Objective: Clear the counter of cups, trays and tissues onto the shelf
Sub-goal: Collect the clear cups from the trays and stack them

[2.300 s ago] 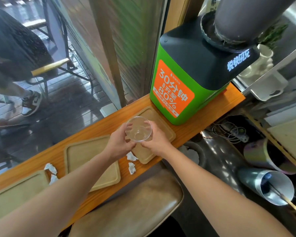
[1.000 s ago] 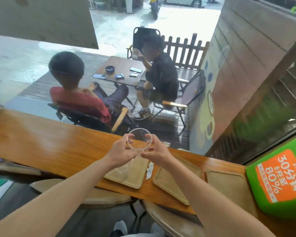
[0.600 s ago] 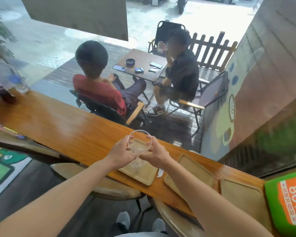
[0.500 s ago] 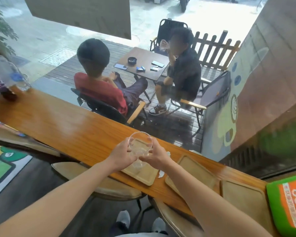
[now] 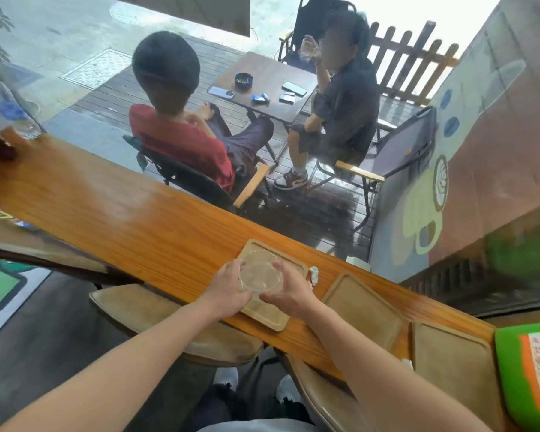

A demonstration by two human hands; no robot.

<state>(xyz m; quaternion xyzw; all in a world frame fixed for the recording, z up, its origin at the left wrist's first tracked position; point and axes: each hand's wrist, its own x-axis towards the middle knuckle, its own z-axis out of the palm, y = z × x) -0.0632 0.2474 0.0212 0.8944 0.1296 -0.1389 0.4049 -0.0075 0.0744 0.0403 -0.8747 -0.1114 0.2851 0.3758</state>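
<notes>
A clear plastic cup point(image 5: 259, 271) is held between both my hands, low over a tan wooden tray point(image 5: 289, 263) on the orange wooden counter point(image 5: 122, 213). My left hand point(image 5: 228, 283) grips its left side and my right hand point(image 5: 289, 291) its right side. Whether the cup touches the tray I cannot tell. Two more tan trays point(image 5: 365, 307) point(image 5: 452, 363) lie to the right along the counter. A crumpled white tissue point(image 5: 314, 274) sits between the first and second tray, and another scrap point(image 5: 407, 364) shows by the counter's near edge.
A green and orange machine point(image 5: 530, 369) stands at the counter's right end. Tan stools point(image 5: 175, 322) stand under the counter's near edge. Blurred bottles point(image 5: 10, 120) stand at the far left. Behind the window glass two people sit at a small table point(image 5: 262, 85).
My view swung left from the green machine along the counter. Both hands kept hold of the clear cup and lowered it over the leftmost tray.
</notes>
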